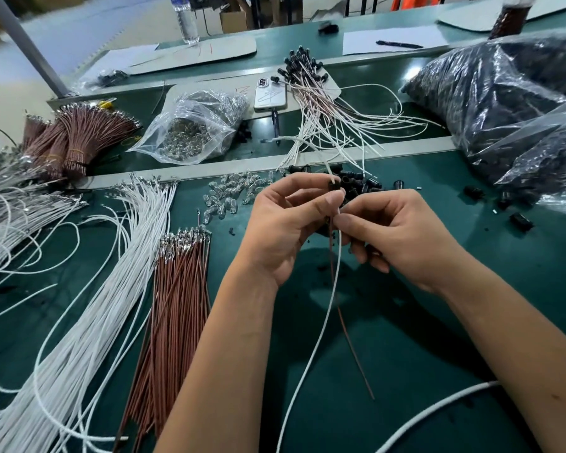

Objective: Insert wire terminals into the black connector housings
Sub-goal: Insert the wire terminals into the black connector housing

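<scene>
White wire (pixel 311 348) pinched by right hand (pixel 396 237) fingers; left hand (pixel 288 223) fingers grip black housing (pixel 334 186) (fingertips).

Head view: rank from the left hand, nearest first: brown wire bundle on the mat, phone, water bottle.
From the left hand:
1. Brown wire bundle, on the mat just to its left.
2. Phone, beyond the hands, mid-table.
3. Water bottle, at the far edge, upper left.

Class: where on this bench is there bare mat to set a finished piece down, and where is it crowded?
Bare green mat lies near the front edge, between the brown wire bundle and the right forearm. Crowded: white wires left, bulbs and black housings beyond the hands.
</scene>
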